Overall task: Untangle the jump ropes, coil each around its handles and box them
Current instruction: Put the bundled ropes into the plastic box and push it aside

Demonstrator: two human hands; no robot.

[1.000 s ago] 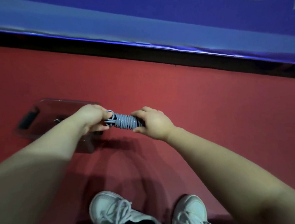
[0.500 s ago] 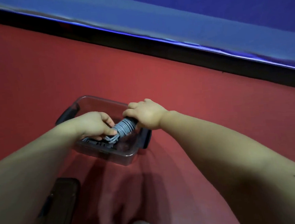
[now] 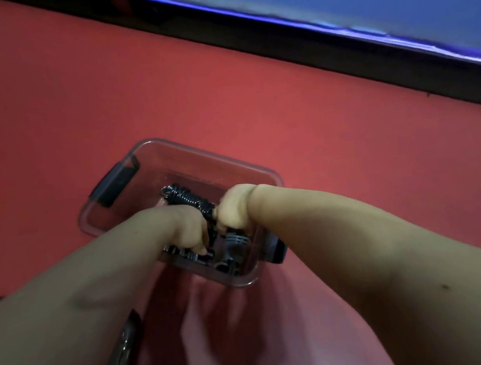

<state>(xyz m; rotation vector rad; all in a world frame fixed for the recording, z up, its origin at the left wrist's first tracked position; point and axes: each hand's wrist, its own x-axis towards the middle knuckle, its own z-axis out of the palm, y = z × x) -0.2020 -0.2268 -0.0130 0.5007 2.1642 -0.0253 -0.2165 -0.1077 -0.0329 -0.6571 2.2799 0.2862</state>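
As left hand and right hand curl inside box, gripping rope

Clear open-top box, black latches; black coiled rope + grey coiled rope inside.

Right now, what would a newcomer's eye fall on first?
The left hand and the right hand reach into a clear plastic box in the middle of the red floor. The right hand grips a grey coiled jump rope; a black coiled jump rope lies farther in.
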